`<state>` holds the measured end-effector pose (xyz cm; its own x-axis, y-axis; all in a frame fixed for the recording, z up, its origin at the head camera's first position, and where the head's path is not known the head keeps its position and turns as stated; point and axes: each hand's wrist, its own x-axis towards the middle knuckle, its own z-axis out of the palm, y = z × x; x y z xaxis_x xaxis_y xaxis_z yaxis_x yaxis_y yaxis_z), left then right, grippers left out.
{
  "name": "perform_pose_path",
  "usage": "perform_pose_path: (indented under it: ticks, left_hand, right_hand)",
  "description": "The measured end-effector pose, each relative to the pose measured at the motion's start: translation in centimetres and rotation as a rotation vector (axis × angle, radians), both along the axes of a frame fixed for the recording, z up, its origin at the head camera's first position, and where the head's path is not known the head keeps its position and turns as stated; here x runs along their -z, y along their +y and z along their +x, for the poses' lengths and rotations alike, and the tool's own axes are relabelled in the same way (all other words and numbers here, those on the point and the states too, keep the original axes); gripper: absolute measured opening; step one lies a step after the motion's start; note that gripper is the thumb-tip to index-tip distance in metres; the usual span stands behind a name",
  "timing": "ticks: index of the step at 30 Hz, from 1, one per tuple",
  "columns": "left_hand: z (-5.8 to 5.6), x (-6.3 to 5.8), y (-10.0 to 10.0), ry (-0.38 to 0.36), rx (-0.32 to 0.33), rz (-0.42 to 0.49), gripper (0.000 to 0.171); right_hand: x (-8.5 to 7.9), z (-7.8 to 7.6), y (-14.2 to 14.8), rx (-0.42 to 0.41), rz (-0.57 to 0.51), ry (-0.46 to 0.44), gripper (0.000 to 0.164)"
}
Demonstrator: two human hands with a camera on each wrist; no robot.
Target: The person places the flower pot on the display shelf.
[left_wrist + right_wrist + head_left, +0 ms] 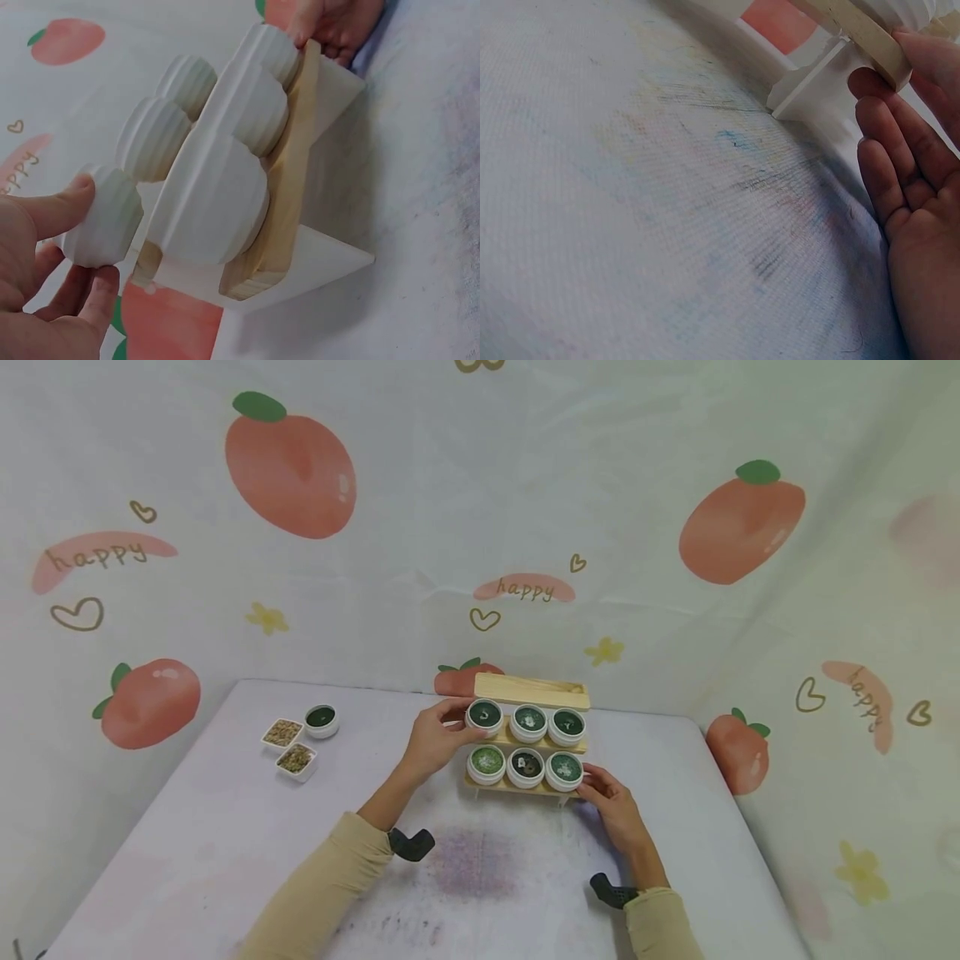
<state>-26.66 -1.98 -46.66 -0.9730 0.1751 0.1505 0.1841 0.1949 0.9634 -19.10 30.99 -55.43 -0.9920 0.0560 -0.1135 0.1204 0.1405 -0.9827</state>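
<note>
A tiered stand with wooden shelves (555, 792) and white supports (330, 259) bears two rows of small round white pots, dark or light green inside. My left hand (435, 743) pinches the leftmost pot of the back row (485, 716) between thumb and fingers; the left wrist view shows this pot (105, 217) from its side. At the front shelf's right end, my right hand (615, 806) grips the wooden board (889, 56), thumb above and fingers below. Nearest to it is the front row's right pot (564, 771). Whether the left pot touches its shelf I cannot tell.
At the table's left lie two square white dishes of dry bits, one (282, 733) behind the other (297, 761), beside a round pot (322, 721) with dark green inside. A pale wooden piece (532, 691) stands behind the pots, before a fruit-printed cloth backdrop (420, 527).
</note>
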Motion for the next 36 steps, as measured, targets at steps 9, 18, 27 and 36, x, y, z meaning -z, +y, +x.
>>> perform_pose_path:
  ticks: [9,18,27,36]
  left_hand:
    - [0.1,0.4,0.6,-0.038,0.019,0.066,0.056]
    - [-0.3,0.8,1.2,-0.034,0.003,0.047,0.055]
    - [-0.2,1.0,1.0,-0.01,-0.027,0.039,0.055]
    - [0.1,0.8,-0.9,0.051,-0.055,-0.006,0.063]
  right_hand:
    - [-0.2,-0.1,-0.1,0.0,0.004,-0.007,0.054]
    - [-0.1,-0.2,0.1,0.013,0.007,-0.008,0.051]
    - [0.2,-0.2,-0.1,0.005,-0.021,0.002,0.042]
    - [0.2,-0.1,0.0,0.012,0.001,0.006,0.05]
